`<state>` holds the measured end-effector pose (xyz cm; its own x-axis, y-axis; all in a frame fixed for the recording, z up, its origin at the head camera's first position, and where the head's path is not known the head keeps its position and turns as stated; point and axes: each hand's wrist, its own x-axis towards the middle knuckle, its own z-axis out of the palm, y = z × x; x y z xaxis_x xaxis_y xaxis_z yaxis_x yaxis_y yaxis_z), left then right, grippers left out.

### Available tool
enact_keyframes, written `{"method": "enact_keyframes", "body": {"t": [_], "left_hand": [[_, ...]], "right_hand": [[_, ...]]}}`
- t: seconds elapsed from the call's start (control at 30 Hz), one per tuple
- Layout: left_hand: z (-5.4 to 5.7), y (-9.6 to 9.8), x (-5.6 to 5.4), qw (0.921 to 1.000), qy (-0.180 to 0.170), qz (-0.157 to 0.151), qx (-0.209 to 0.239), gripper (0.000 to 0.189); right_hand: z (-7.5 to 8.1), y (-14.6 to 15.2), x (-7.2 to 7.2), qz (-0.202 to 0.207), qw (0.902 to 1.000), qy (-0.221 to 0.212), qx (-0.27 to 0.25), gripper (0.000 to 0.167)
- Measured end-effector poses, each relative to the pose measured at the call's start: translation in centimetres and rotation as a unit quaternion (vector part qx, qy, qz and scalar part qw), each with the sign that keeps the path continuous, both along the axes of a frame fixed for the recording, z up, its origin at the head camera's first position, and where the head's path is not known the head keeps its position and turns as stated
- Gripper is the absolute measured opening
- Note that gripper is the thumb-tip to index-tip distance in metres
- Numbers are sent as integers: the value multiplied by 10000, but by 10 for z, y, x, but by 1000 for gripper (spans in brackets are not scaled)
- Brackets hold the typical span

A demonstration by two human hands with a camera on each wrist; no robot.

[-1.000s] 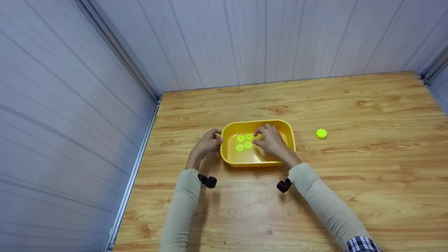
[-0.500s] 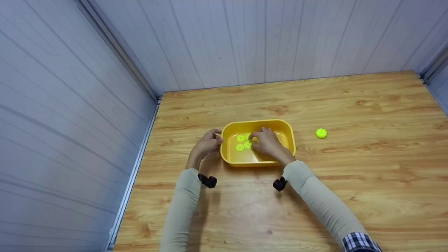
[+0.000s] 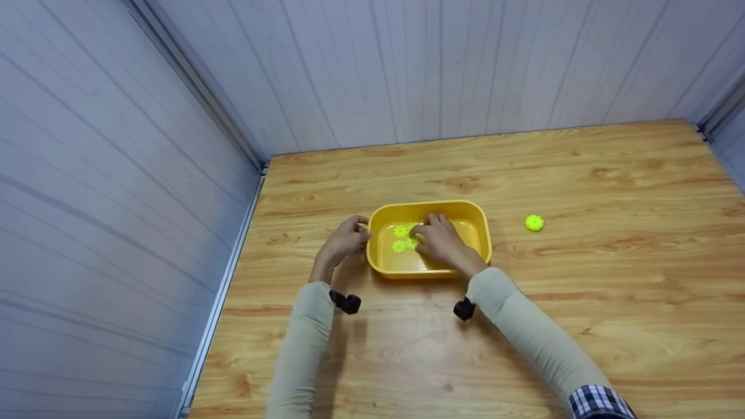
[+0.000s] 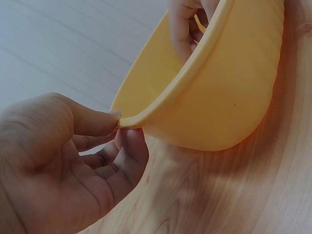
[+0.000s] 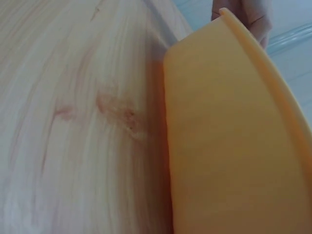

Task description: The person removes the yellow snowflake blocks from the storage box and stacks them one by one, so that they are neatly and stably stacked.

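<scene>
A yellow plastic basin (image 3: 430,272) sits on the wooden table. My left hand (image 3: 344,240) pinches its left rim; in the left wrist view the thumb lies on top and the curled fingers lie below. My right hand (image 3: 442,241) reaches down inside the basin, its index finger and thumb at the right-hand flower pieces. Several flat neon-yellow flower-shaped pieces (image 3: 400,247) lie on the basin floor at the left, partly covered by those fingertips. Whether the right fingers pinch a piece is hidden. In the right wrist view the basin's outer wall (image 5: 229,136) blocks the right fingers.
One more neon-yellow flower-shaped piece (image 3: 534,223) lies on the wooden tabletop (image 3: 611,279), to the right of the basin. Pale panel walls (image 3: 372,70) stand behind the table and along its left side.
My right hand has moved a little left inside the basin, its fingertips now covering part of the right-hand flower pieces. The left hand and the basin stay put.
</scene>
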<state>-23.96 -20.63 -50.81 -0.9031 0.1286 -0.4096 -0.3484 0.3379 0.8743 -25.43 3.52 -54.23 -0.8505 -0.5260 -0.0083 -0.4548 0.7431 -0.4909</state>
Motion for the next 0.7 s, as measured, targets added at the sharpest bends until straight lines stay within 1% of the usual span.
{"method": "enact_keyframes", "body": {"t": [0.13,0.17,0.3,0.37,0.4,0.53,0.7], "left_hand": [[1,0,0,10000,14,-15,-20,36],[5,1,1,10000,-26,-41,-8,38],[4,0,1,10000,20,-91,-27,37],[5,1,1,10000,18,-75,-11,37],[1,0,0,10000,72,-44,-27,36],[2,2,0,10000,26,-16,2,36],[2,2,1,9999,-4,30,-103,33]], "right_hand": [[0,1,0,10,10000,40,-13,25],[0,1,0,17,10000,29,-24,24],[0,2,-1,0,9999,-5,-135,25],[0,3,-1,-44,9997,-77,-237,26],[1,3,-1,-84,9995,-116,-298,26],[4,5,-2,-227,9985,-249,-442,23],[7,7,-4,-306,9965,-451,-634,16]]}}
